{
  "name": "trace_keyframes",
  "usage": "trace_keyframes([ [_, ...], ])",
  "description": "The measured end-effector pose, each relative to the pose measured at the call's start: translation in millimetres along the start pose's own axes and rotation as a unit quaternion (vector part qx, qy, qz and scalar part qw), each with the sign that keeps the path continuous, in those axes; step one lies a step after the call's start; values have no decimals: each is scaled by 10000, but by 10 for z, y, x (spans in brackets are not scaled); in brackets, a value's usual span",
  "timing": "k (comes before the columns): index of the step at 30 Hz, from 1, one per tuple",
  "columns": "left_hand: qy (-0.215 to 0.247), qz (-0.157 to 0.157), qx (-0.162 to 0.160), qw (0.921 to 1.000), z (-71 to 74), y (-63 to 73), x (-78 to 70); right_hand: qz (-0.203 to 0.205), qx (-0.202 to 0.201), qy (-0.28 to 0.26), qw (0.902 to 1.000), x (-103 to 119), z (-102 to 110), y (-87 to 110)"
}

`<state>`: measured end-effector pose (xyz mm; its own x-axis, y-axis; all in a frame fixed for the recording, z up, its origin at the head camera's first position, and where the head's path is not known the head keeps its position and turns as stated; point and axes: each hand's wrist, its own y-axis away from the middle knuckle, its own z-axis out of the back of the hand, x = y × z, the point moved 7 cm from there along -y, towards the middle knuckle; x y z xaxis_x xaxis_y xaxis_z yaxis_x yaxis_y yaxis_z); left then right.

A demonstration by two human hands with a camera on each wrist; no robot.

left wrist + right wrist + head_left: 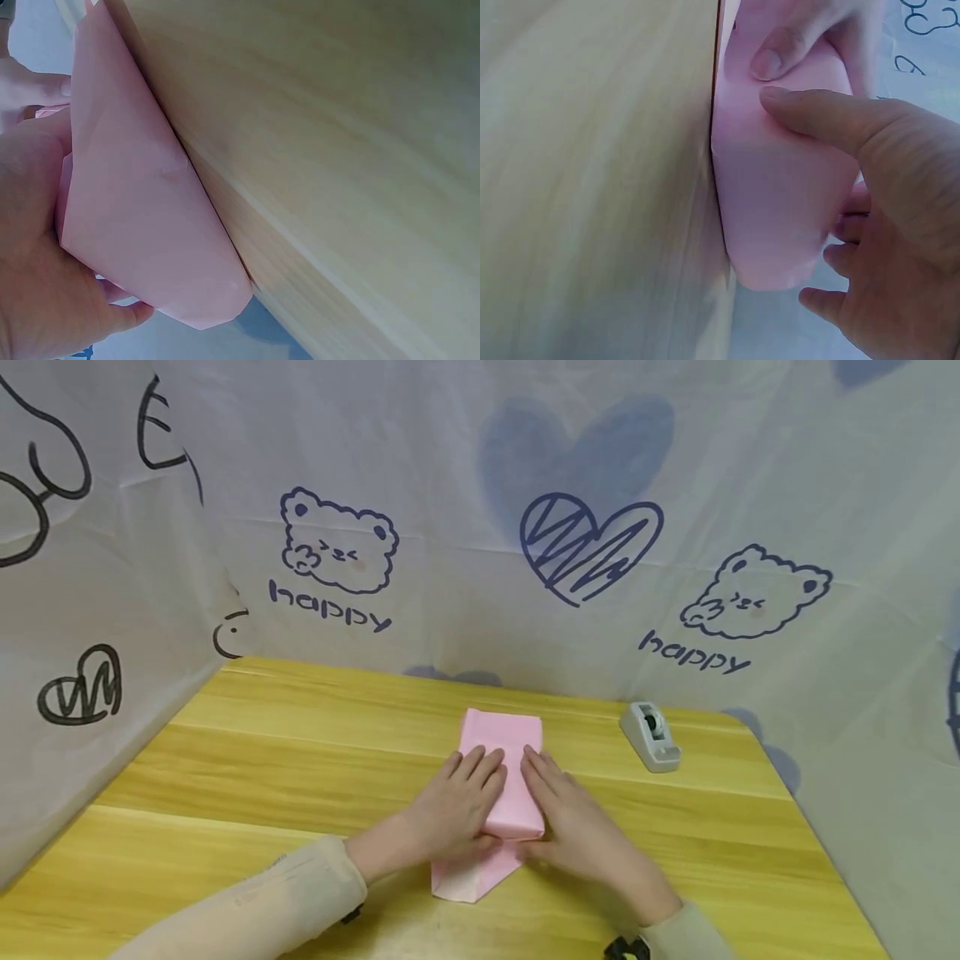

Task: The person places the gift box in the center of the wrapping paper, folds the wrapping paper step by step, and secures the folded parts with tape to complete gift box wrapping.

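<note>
A package wrapped in pink paper (pixel 504 731), box-shaped, lies lengthwise on the table. At its near end a loose paper flap (pixel 461 883) spreads flat and narrows toward the person. My left hand (pixel 457 802) rests on the package's top with fingers stretched out. Along the right edge lies my right hand (pixel 581 822), its fingertips touching the paper. Both thumbs press the near end, their tips close together in the right wrist view, where the pink paper (pixel 780 202) looks smooth. In the left wrist view, the paper side (pixel 142 195) hides part of the left hand's fingers.
A white tape dispenser (pixel 651 739) stands at the back right of the wooden table (pixel 300 735). Behind the table hangs a pale cloth (pixel 450 460) with bear and heart drawings.
</note>
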<state>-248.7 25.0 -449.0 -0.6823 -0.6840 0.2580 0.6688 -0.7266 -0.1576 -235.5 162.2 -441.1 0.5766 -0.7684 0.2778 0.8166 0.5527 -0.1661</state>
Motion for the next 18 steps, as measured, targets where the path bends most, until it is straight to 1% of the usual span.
trace_keyframes([
  [5,157,50,77,9998,-8,-9,-18,-87,122,5,9999,-28,-80,-54],
  [10,357,129,107,9992,-17,-7,1,-81,158,69,9998,-32,-94,-63],
  [13,511,124,92,9986,-9,-6,23,-53,140,88,9998,-34,-95,-68],
  [16,888,58,106,9960,9,-3,54,-43,136,85,9999,-41,-94,-64],
  [18,1242,-23,102,9922,21,3,90,-34,123,75,9999,-47,-94,-60],
])
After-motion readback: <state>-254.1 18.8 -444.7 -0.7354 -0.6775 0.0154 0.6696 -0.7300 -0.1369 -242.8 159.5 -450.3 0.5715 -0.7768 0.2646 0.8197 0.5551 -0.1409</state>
